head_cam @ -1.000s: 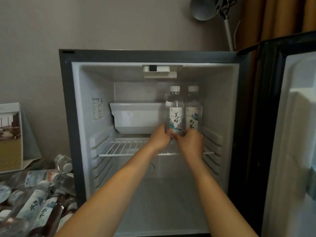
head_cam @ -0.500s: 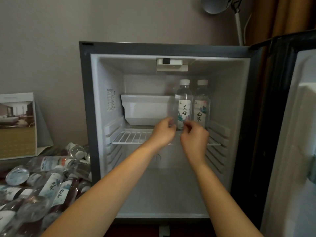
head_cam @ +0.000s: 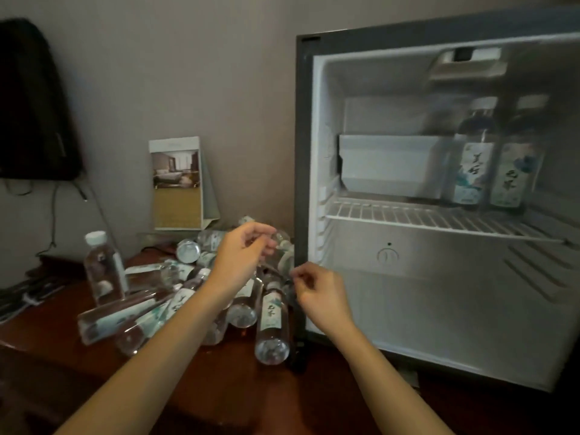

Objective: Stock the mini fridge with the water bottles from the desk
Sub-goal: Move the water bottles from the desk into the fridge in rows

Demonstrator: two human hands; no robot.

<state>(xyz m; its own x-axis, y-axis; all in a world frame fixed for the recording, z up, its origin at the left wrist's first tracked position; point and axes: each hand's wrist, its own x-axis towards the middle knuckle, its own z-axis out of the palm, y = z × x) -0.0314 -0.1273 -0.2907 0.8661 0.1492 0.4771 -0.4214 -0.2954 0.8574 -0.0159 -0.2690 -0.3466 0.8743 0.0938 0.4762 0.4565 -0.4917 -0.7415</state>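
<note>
The open mini fridge [head_cam: 408,309] stands at the right on the dark wooden desk [head_cam: 235,387]. Two labelled water bottles [head_cam: 470,164] stand side by side on its wire shelf [head_cam: 408,215] at the right. A pile of several water bottles [head_cam: 175,296] lies on the desk left of the fridge, and one bottle [head_cam: 103,268] stands upright. My left hand [head_cam: 241,255] hovers over the pile with loosely curled fingers, holding nothing. My right hand [head_cam: 320,293] hangs by the fridge's left front edge, fingers loosely curled and empty.
A standing brochure card [head_cam: 177,183] leans against the wall behind the pile. A dark bag [head_cam: 31,105] hangs at the upper left with cables below it. A white freezer box [head_cam: 392,164] sits inside the fridge above the shelf.
Both hands have left the bottle on the shelf and come out of the fridge, down and left toward the pile. The view has swung left.
</note>
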